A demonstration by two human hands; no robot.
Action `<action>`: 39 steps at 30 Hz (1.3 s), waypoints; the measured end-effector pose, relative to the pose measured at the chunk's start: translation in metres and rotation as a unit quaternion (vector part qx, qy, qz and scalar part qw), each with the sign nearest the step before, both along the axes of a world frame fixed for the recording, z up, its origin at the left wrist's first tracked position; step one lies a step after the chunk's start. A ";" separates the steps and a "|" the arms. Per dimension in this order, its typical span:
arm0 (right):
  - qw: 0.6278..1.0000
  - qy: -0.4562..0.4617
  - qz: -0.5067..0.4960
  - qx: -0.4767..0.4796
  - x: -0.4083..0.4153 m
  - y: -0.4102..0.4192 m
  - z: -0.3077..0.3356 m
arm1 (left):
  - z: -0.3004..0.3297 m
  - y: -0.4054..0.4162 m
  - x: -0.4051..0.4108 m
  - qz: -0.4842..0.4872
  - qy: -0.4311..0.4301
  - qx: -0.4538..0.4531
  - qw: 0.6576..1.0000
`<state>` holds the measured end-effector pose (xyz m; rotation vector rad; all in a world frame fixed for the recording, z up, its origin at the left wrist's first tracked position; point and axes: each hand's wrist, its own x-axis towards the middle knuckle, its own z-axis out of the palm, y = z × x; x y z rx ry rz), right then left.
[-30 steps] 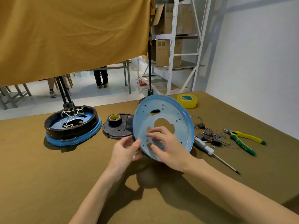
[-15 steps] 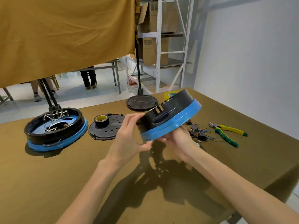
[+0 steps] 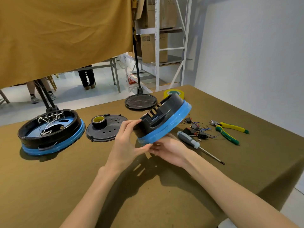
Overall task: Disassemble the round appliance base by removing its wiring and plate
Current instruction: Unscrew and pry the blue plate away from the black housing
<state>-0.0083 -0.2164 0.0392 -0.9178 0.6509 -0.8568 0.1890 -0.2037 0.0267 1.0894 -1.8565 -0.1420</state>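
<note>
The only lettering I can make out is dark print along the green handle of the pliers (image 3: pixel 227 133), lying well off to the right of my right hand (image 3: pixel 171 149); it is too small and blurred to read for certain. The cardboard boxes (image 3: pixel 153 47) on the far shelf carry printed marks, also illegible.

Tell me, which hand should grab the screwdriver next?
Probably the right hand. The screwdriver lies just beside it on the table, while the left hand is on the far side and grips the round base, so it could hold it.
</note>
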 end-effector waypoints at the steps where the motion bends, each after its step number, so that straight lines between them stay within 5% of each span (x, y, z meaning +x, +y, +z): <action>1: 0.999 0.028 -0.018 -0.023 0.004 -0.001 0.001 | 0.000 -0.001 0.001 0.000 0.022 -0.002 1.000; 6: 0.988 0.130 -0.051 -0.065 0.029 -0.006 0.015 | -0.005 0.001 0.009 0.030 0.118 -0.005 0.993; 19: 0.968 0.231 -0.077 -0.067 0.057 -0.015 0.016 | -0.011 0.005 0.020 0.049 0.135 -0.022 0.989; 24: 0.926 0.324 -0.108 -0.157 0.060 -0.021 0.013 | -0.013 0.002 0.022 0.048 0.134 -0.011 0.990; 31: 0.925 0.324 -0.113 -0.166 0.034 -0.023 0.000 | -0.010 -0.002 0.024 0.076 0.159 -0.008 0.984; 36: 0.787 0.488 -0.200 -0.321 -0.017 -0.017 -0.020 | 0.001 0.004 0.028 0.215 0.272 0.064 0.936; 39: 0.713 0.587 -0.180 -0.340 -0.031 -0.016 -0.031 | 0.006 0.008 0.039 0.212 0.403 0.210 0.865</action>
